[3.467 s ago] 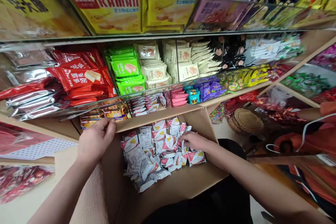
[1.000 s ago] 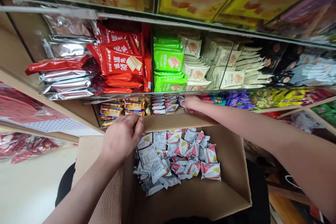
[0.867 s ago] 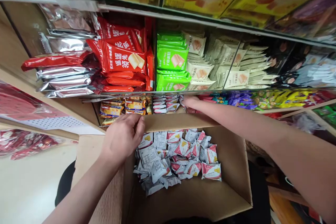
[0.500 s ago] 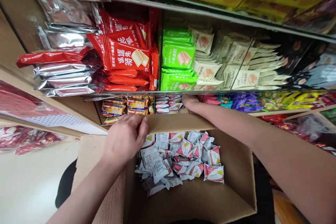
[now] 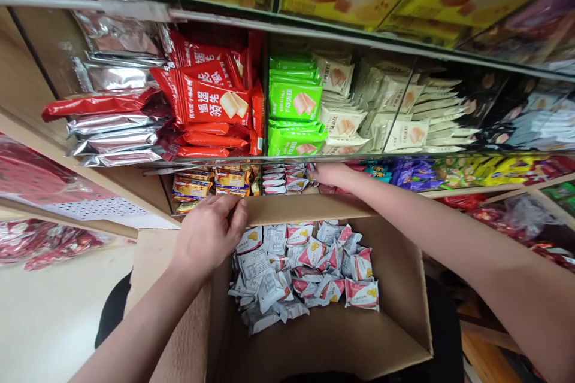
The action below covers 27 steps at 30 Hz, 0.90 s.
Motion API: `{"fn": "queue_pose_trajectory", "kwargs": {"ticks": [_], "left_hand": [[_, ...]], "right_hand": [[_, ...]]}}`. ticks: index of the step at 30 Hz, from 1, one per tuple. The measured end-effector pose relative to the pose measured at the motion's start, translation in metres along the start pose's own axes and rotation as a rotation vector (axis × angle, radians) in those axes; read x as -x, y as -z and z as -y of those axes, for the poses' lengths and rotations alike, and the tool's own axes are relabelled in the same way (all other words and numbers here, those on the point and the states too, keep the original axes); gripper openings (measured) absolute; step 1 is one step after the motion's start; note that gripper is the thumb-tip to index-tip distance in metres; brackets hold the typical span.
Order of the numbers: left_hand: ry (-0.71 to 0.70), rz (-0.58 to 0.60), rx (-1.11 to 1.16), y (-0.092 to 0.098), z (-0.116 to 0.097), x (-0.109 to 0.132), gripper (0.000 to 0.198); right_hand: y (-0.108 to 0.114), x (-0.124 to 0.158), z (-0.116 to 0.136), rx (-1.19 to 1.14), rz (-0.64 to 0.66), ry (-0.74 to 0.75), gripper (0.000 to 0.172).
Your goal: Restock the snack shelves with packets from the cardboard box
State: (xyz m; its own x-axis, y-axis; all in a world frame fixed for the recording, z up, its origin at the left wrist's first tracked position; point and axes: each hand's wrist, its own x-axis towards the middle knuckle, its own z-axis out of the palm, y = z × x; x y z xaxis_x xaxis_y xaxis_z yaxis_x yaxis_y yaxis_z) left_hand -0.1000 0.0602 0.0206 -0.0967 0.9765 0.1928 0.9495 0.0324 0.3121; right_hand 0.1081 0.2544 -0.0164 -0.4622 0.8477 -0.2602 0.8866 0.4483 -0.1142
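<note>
An open cardboard box sits below me, holding several small white-and-red snack packets. My left hand is closed on the box's far flap at its left corner. My right hand reaches over the flap into the low shelf compartment, under the glass shelf edge. Its fingers are curled on small white-and-red packets beside the row of like packets stacked there. The fingertips are partly hidden.
Orange-yellow packets fill the compartment to the left. Above the glass shelf lie red wafer packs, green packs, cream packs and silver bags. Purple and yellow sweets lie to the right.
My right hand left the packets in the box and reached into the low shelf compartment, where it has shifted only slightly over the last second. My left hand has stayed on the flap.
</note>
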Motion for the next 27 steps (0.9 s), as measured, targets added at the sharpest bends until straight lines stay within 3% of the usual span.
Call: {"fn": "queue_pose_trajectory", "kwargs": {"ticks": [3, 6, 7, 8, 10, 13, 15, 17, 19, 23, 27], "left_hand": [[0.009, -0.003, -0.007, -0.001, 0.001, -0.001, 0.033], [0.012, 0.005, -0.026, -0.001, 0.001, -0.002, 0.034], [0.016, 0.006, -0.038, -0.001, 0.001, -0.002, 0.034], [0.021, 0.010, -0.052, 0.000, 0.000, -0.003, 0.034], [0.039, 0.011, -0.083, 0.001, -0.001, -0.004, 0.034], [0.058, 0.025, -0.114, 0.003, -0.003, -0.004, 0.035], [0.056, 0.030, -0.127, 0.005, -0.005, -0.004, 0.036], [0.052, 0.027, -0.146, 0.006, -0.007, -0.003, 0.036], [0.045, 0.013, -0.164, 0.007, -0.009, -0.003, 0.036], [0.022, -0.010, -0.200, 0.008, -0.007, -0.004, 0.035], [-0.076, -0.180, -0.081, 0.007, -0.003, 0.001, 0.025]], "right_hand": [[0.010, 0.055, -0.004, -0.026, -0.051, 0.103, 0.022], [0.012, 0.126, -0.004, -0.170, -0.480, 0.330, 0.021], [0.007, 0.148, -0.003, -0.196, -0.581, 0.373, 0.019], [-0.002, 0.168, -0.003, -0.195, -0.593, 0.414, 0.018], [-0.033, 0.196, -0.005, -0.127, -0.381, 0.472, 0.020], [-0.096, 0.214, -0.015, 0.000, -0.051, 0.286, 0.027], [-0.131, 0.218, -0.021, 0.045, 0.053, 0.217, 0.033], [-0.151, 0.221, -0.023, 0.073, 0.065, 0.191, 0.035], [-0.156, 0.223, -0.021, 0.077, 0.062, 0.153, 0.035], [-0.140, 0.227, -0.023, 0.006, 0.142, 0.039, 0.025], [-0.114, 0.230, -0.034, -0.308, 0.018, -0.116, 0.013]]}}
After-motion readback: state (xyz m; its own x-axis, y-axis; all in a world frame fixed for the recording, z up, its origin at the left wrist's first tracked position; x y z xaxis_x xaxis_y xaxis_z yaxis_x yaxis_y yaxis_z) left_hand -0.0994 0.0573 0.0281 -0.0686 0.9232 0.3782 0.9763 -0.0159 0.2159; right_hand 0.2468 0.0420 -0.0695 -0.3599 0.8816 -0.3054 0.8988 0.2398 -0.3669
